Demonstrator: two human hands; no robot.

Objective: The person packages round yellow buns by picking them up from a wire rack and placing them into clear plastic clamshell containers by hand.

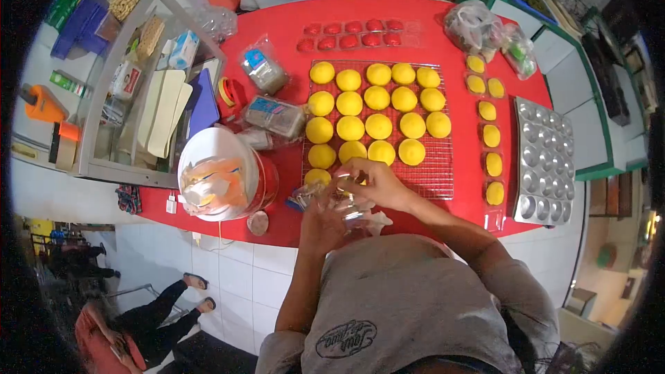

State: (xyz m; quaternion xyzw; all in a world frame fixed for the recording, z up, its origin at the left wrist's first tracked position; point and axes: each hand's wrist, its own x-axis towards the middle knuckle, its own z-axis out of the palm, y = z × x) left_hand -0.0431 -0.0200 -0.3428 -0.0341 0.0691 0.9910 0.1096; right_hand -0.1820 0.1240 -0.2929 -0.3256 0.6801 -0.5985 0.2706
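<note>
Near the table's front edge, my left hand (323, 223) is closed on clear plastic packaging (355, 213). My right hand (379, 185) reaches across the rack's front edge, its fingers bent at the same plastic; its exact grip is partly hidden. Several round yellow cakes (378, 127) stand in rows on a wire cooling rack (433, 170) just beyond my hands. One yellow cake (317, 178) sits at the front left, close to my fingers. A small blue-and-clear packet (299, 200) lies beside my left hand.
A white bucket (213, 149), plastic-wrapped packages (274, 116) and a glass case (111, 138) stand left. Red cakes (370, 39) in clear packs lie at the back. Packed yellow cakes (492, 136) and a metal muffin pan (515, 166) are right. A seated person (111, 339) is lower left.
</note>
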